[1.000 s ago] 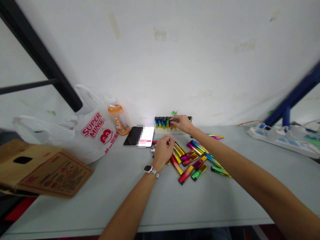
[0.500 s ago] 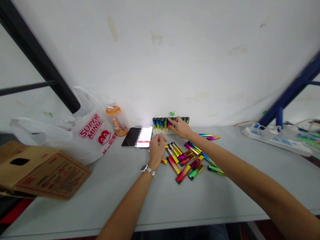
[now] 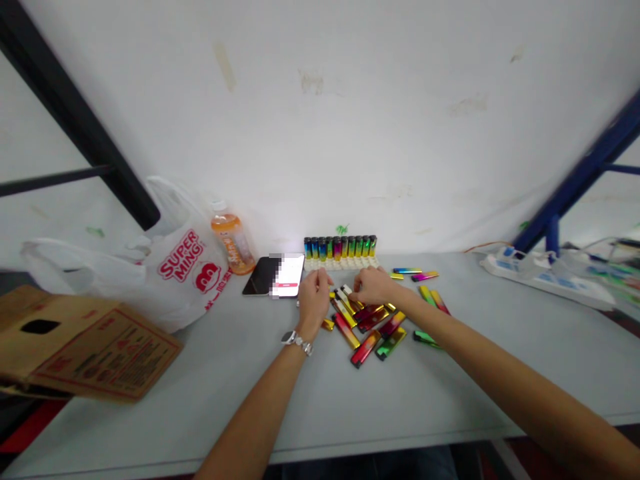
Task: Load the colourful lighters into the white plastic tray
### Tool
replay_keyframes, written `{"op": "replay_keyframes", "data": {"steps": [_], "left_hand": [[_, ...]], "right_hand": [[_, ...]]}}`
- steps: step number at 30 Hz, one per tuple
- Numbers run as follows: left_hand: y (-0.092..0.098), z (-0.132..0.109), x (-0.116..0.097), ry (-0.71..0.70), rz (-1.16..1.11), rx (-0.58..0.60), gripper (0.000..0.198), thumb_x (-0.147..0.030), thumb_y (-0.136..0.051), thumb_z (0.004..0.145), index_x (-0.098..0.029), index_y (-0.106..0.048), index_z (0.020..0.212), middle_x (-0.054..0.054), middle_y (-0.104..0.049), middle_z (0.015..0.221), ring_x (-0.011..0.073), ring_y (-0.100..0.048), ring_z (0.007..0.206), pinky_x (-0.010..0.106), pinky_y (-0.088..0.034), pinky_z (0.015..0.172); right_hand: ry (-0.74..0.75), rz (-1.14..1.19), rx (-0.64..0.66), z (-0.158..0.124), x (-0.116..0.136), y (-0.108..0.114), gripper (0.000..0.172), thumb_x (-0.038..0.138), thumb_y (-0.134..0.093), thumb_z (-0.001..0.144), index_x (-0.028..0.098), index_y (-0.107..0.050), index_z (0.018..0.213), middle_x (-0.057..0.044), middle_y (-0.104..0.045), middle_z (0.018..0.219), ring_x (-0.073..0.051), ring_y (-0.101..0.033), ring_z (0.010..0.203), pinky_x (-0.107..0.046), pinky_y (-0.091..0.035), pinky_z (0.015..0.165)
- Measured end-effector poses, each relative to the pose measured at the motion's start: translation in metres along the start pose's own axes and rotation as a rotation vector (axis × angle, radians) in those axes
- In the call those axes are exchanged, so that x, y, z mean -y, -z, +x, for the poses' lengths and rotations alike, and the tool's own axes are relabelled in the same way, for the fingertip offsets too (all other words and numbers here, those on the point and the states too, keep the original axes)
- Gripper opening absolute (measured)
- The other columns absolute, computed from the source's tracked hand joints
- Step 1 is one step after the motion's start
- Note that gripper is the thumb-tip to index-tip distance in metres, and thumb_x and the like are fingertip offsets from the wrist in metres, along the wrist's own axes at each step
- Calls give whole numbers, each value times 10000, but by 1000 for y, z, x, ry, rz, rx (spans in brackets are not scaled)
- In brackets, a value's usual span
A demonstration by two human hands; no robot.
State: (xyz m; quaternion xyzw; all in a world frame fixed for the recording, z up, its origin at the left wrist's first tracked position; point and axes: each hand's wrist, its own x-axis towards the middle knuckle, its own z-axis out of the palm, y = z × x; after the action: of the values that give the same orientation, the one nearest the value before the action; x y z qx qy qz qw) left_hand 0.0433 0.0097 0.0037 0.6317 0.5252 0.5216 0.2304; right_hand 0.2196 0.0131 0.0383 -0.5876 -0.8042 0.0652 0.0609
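My left hand (image 3: 315, 290) is closed above the table just left of a heap of shiny lighters; what its fingers hold, if anything, is hidden. A gold lighter end (image 3: 327, 325) shows beside it. My right hand (image 3: 373, 287) is over the back of the heap, fingers curled down among the lighters (image 3: 345, 311); its grip is hidden. Behind both hands, several lighters with dark tops (image 3: 337, 249) stand upright in a row at the back of a white rack (image 3: 345, 264). Red, green and purple lighters (image 3: 367, 348) lie loose nearer me.
A tablet (image 3: 263, 275) lies left of the rack, with an orange drink bottle (image 3: 235, 241) beside it. A white plastic bag (image 3: 175, 287) and a cardboard box (image 3: 100, 347) stand at the left. Toward the right, a white power strip (image 3: 545, 277) with cables lies along the wall.
My right hand has left the upright row and moved down toward me to the loose lighters, uncovering the row. My left hand has stayed in place.
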Motion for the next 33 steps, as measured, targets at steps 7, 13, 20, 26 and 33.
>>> {"op": "replay_keyframes", "data": {"steps": [7,13,20,26,33], "left_hand": [[1,0,-3,4,13,8,436,-418,-353,971,-189,-581,678,14,-609,660,144,-560,637,268,-383,586],[0,0,-3,-15,4,9,437,-420,-353,967,-190,-571,667,9,-595,648,143,-551,627,265,-375,583],[-2,0,-3,-22,13,26,441,-425,-355,964,-195,-571,656,5,-575,617,144,-532,591,268,-362,555],[-4,-1,-6,-23,18,23,438,-424,-367,966,-189,-581,665,0,-576,617,143,-529,597,276,-367,589],[-6,-1,-4,-32,33,24,434,-427,-374,966,-192,-575,661,-5,-568,605,142,-530,591,277,-363,583]], "right_hand": [[-85,80,-59,9,-5,-3,213,345,-608,770,172,-653,655,-82,-688,683,-211,-602,692,-350,-400,768],[-13,585,-301,-4,-11,-9,179,379,-453,914,207,-478,874,-49,-645,785,-181,-578,703,-300,-428,658],[-95,1419,-385,-22,14,-22,250,458,-534,844,247,-438,936,101,-411,591,-98,-393,460,-210,-346,442],[-191,1226,-598,-32,17,-31,437,573,-537,846,203,-443,634,72,-312,530,-84,-300,473,-236,-239,451],[-305,1050,-703,-29,19,-39,459,532,-498,851,215,-369,545,55,-322,507,-99,-315,499,-266,-263,509]]}}
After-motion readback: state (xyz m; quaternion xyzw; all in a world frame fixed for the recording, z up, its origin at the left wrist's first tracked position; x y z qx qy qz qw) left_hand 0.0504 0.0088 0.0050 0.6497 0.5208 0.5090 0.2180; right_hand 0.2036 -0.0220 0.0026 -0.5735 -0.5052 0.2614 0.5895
